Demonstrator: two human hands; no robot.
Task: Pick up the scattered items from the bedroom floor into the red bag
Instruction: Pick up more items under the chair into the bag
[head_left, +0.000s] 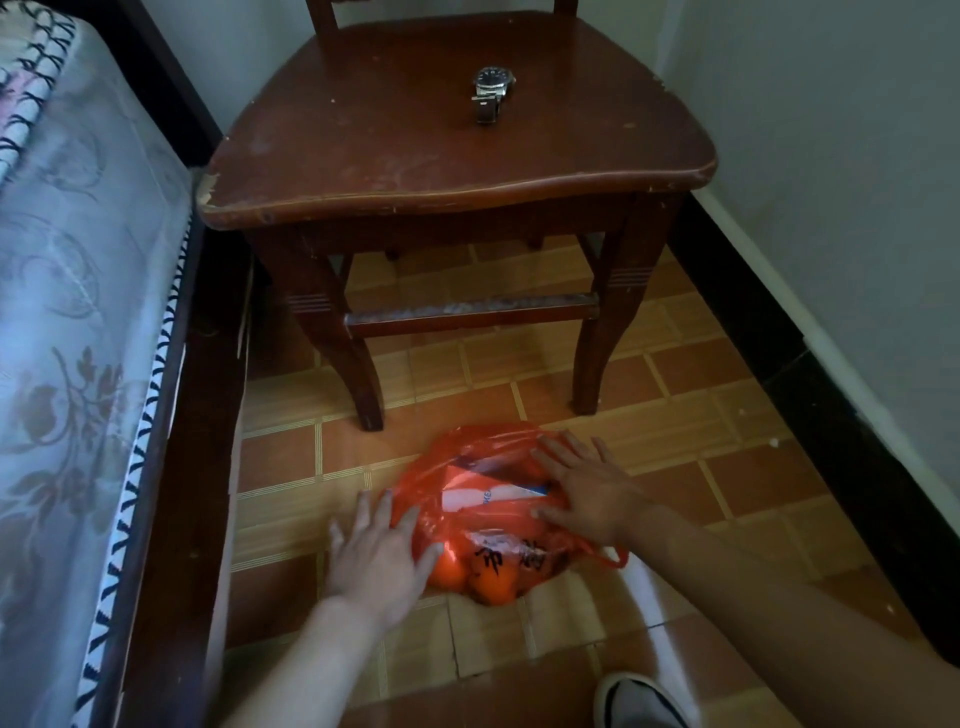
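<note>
The red bag (498, 514) lay on the tiled floor (727, 415) before the chair (415, 130), both hands, left hand (382, 558) and right hand (587, 488), resting flat and open-fingered on its thin, slippery plastic, probably best lifted by the handle loops since the contents looked weighty.

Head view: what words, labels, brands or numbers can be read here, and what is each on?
"KE": end of blue lettering on the white box inside the red bag; the rest is hidden.
Black brush-style characters on the bag's front: too creased to read.
Watch on the chair: dial markings too small to read.
</note>
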